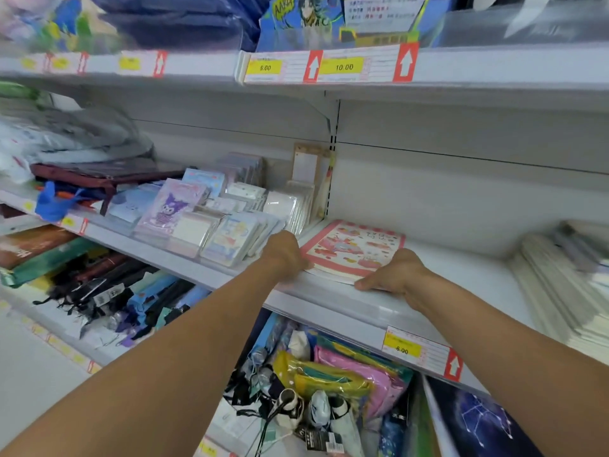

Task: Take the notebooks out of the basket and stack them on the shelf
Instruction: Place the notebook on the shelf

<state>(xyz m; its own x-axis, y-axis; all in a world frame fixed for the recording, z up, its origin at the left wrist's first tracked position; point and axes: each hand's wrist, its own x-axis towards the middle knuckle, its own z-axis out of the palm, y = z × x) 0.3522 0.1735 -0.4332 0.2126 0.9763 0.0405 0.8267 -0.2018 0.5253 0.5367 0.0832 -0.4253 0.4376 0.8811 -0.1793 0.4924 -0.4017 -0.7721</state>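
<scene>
Just right of the frame's middle, a small stack of notebooks [352, 250] with a pink, cartoon-printed cover lies flat on the white shelf [461, 278], close to its front edge. My left hand [285, 253] is against the stack's left side, fingers curled at the edge of it, though the fingertips are hidden behind the knuckles. My right hand [395, 272] sits at the stack's lower right corner, fingers bent over the cover's edge and the thumb lying along the shelf lip in front of the pages. So both my hands are grasping the stack from opposite sides. To the left of the stack, past the shelf divider, packets of stickers and card sleeves [211, 222] lean in rows. At the right edge of the frame a blurred pile of pale notebooks [560, 285] rests on the same shelf, well apart from my stack. A yellow price tag reading 6.00 [402, 349] is fixed to the shelf's front rail below my right forearm. Lower down, at the bottom centre, folded umbrellas and colourful pouches [329, 384] crowd the shelf beneath. Along the upper shelf edge are tags marked 5.00 [265, 67] and 10.00 [344, 66].
</scene>
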